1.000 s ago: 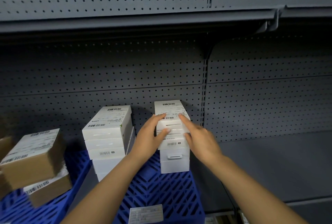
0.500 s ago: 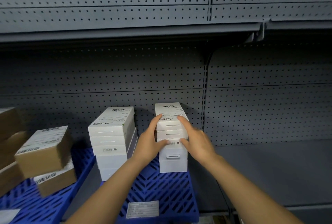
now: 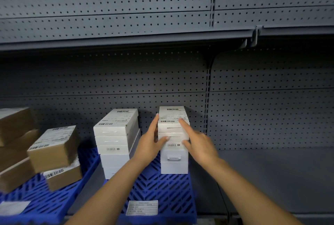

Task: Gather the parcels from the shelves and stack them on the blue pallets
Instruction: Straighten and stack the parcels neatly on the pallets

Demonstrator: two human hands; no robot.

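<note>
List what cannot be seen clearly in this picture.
- Label text on the right white stack: too small, head view.
- Side of that stack: hidden by the left hand and right hand.
- Brown boxes: cut off by the left edge.
- Pallet label: blurred.

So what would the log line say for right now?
left hand: touching right white stack | right hand: same | stack on blue pallet
</note>
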